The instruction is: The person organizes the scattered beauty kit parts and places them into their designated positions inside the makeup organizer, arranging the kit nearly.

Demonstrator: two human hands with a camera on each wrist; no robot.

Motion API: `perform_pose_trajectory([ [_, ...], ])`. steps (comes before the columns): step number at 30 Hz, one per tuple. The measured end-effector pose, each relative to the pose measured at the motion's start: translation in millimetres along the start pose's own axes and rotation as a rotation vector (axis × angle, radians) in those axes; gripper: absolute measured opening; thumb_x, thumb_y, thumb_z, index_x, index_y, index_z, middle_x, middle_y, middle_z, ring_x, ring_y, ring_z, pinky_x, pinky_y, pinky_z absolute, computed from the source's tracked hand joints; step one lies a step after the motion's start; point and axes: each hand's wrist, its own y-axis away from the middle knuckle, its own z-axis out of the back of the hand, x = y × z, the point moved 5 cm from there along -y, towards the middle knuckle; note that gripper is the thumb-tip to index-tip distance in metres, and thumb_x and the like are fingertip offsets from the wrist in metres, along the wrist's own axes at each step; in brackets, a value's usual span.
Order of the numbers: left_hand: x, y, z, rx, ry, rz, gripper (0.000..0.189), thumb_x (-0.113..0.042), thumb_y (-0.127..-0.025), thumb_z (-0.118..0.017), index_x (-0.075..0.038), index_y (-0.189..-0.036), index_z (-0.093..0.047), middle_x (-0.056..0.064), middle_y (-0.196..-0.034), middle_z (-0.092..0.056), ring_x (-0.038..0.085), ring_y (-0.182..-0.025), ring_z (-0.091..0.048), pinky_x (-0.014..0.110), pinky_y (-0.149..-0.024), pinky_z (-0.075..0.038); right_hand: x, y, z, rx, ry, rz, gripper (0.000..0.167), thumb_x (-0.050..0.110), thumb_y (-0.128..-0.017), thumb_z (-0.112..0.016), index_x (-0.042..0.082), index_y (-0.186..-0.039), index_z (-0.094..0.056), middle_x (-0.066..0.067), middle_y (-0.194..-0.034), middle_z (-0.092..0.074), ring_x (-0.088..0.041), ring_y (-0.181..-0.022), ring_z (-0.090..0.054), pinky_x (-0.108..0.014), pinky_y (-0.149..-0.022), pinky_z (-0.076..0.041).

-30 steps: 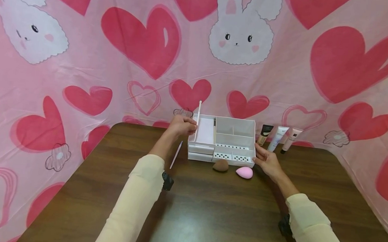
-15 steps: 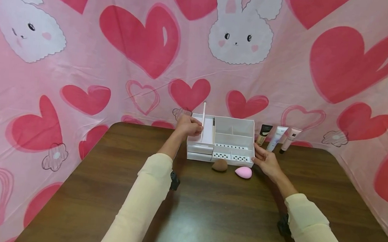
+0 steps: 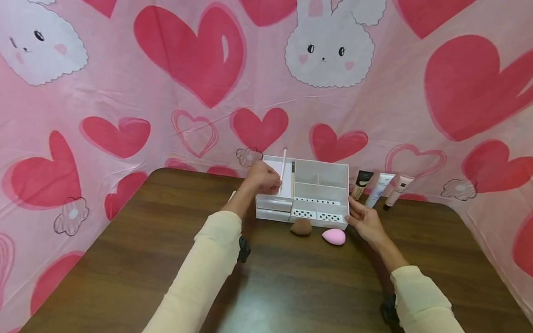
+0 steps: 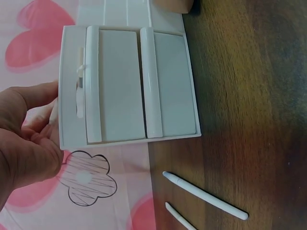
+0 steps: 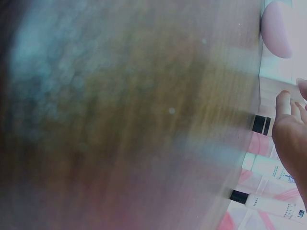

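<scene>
My left hand (image 3: 261, 177) pinches a slim pale makeup brush (image 3: 284, 162) near its lower end. The brush stands almost upright, its lower end over the left compartment of a white makeup organizer (image 3: 322, 171). Another slender stick (image 3: 293, 178) stands along that compartment's right side. My right hand (image 3: 366, 221) holds the organizer at its right side, thumb by the front corner. In the left wrist view, the left hand (image 4: 29, 136) is behind the organizer's two drawers (image 4: 120, 86); the brush in it is mostly hidden.
A brown makeup sponge (image 3: 301, 226) and a pink one (image 3: 334, 236) lie before the organizer. Three tubes, black-topped (image 3: 362, 184), white (image 3: 379, 190) and pale pink (image 3: 398, 192), lean against the cloth backdrop. Two pale sticks (image 4: 206, 195) lie on the table left of the organizer.
My left hand has moved right, and the brush has come rightward and lower into the left compartment. My right hand keeps its place on the organizer.
</scene>
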Motion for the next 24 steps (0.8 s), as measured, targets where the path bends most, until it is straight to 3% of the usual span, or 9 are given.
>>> perform_pose_trajectory([
  [4,-0.1,1.3,-3.5,0.032,0.044,0.022,0.021,0.009,-0.086,-0.065,0.017,-0.104,-0.071,0.003,-0.066,-0.059,0.008,-0.055,-0.057,0.020,-0.058,-0.057,-0.8,-1.1,-0.4,-0.001,-0.004,0.005,0.065,-0.017,-0.094,-0.050,-0.014,-0.153,-0.022,-0.033,-0.158,-0.025,-0.046,-0.141,-0.028,-0.010,-0.096,-0.045],
  [17,-1.6,2.1,-9.1,0.090,0.053,0.057,0.023,0.012,-0.081,-0.065,0.018,-0.103,-0.071,0.000,-0.058,-0.058,0.008,-0.054,-0.057,0.016,-0.055,-0.054,-4.5,-0.2,0.4,-0.009,0.002,0.003,0.065,-0.016,-0.093,-0.051,-0.014,-0.153,-0.024,-0.033,-0.158,-0.026,-0.043,-0.140,-0.030,-0.011,-0.097,-0.045],
  [24,-2.0,2.8,-7.2,0.071,0.022,0.040,0.022,0.010,-0.081,-0.068,0.018,-0.101,-0.072,-0.001,-0.055,-0.058,0.006,-0.050,-0.057,0.015,-0.053,-0.053,-2.2,-0.4,-0.2,-0.010,0.000,0.012,0.065,-0.016,-0.093,-0.051,-0.014,-0.153,-0.024,-0.033,-0.158,-0.026,-0.044,-0.140,-0.030,-0.008,-0.095,-0.046],
])
